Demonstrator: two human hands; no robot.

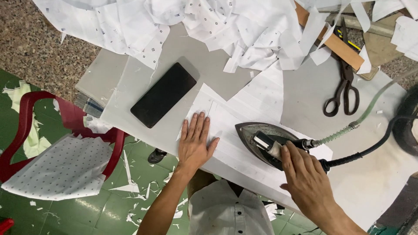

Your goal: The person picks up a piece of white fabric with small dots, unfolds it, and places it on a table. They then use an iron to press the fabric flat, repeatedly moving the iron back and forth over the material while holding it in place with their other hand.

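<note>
A white strip of fabric (244,126) lies flat on the grey table (313,87). My left hand (194,143) presses on its left end, palm down with fingers spread. My right hand (305,178) grips the handle of a dark steam iron (261,135), which rests on the fabric with its tip pointing left, a short gap from my left hand. A pale green hose (370,106) and a black cable (374,146) run from the iron's back end to the right.
A black phone (163,95) lies left of the fabric. Black scissors (344,87) and a wooden ruler (333,41) sit at the right. White patterned cut pieces (209,21) pile at the back. A red plastic chair (48,139) holding dotted fabric stands on the green floor.
</note>
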